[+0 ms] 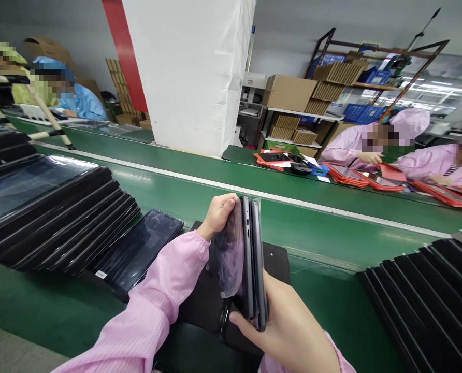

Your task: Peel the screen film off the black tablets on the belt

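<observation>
In front of me, a dark tablet in a folding case [248, 259] stands on edge, its side ports facing me. My right hand [289, 321] grips it low on the right, thumb at the near end and the other fingers mostly hidden behind. A clear, wrinkled plastic film [231, 254] hangs along its left face. My left hand [218, 213] is closed on the film's upper edge, close to the tablet's far corner. Beneath both hands lie black cases [277, 261] on the green bench. Left of them rests another tablet in a case [141, 248], screen up.
A leaning stack of black cased tablets [60, 207] fills the left; another stack of black cases [429, 295] is at right. Across the green bench [316, 207], co-workers in pink [351, 142] and blue [85, 101] sit near red sleeves [347, 176]. A white pillar [188, 72] stands behind.
</observation>
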Motion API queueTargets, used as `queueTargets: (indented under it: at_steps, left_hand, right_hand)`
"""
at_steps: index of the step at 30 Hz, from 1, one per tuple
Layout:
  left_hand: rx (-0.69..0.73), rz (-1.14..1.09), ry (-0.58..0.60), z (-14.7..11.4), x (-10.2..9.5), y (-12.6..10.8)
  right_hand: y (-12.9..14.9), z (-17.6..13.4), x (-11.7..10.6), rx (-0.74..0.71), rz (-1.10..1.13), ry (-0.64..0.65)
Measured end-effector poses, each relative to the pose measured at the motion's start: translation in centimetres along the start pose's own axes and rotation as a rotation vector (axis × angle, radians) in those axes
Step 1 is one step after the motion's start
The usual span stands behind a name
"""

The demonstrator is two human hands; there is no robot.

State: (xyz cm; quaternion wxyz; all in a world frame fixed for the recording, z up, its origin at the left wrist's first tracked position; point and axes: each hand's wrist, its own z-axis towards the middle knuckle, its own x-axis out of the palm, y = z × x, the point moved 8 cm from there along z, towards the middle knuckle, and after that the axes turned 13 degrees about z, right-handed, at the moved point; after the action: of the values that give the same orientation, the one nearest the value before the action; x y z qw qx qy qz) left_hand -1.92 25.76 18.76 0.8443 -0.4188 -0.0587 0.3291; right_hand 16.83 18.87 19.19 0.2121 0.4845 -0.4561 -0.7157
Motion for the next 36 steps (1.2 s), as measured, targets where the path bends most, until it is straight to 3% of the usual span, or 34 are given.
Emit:
queueTargets:
  at_steps: [7, 13, 16, 20, 27, 36]
  left_hand:
    - [0.022, 0.024, 0.002, 0.2, 0.3, 0.2]
    - [0.023, 0.033, -0.009, 0.1, 0.2, 0.5]
    - [0.022, 0.046, -0.006, 0.1, 0.3, 0.5]
    - [0.019, 0.056, 0.003, 0.0, 0.6, 0.4]
    - [0.035, 0.079, 0.013, -0.3, 0.9, -0.1]
    - [0.036, 0.085, 0.009, -0.3, 0.9, -0.1]
  right_hand:
    - [0.0, -0.1, -0.4, 0.022, 0.011, 0.004]
    - [0.5, -1.7, -2.1, -0.18, 0.262, -0.102]
    - [0.2, -1.8, -2.3, -0.158, 0.313, -0.145]
    - [0.7, -1.5, -2.4, -0.157, 0.27, -0.198]
    - [0.9, -1.4, -4.1, -0.161, 0.145, -0.437]
    - [0.4, -2.0, -3.8, -0.18, 0.316, -0.252]
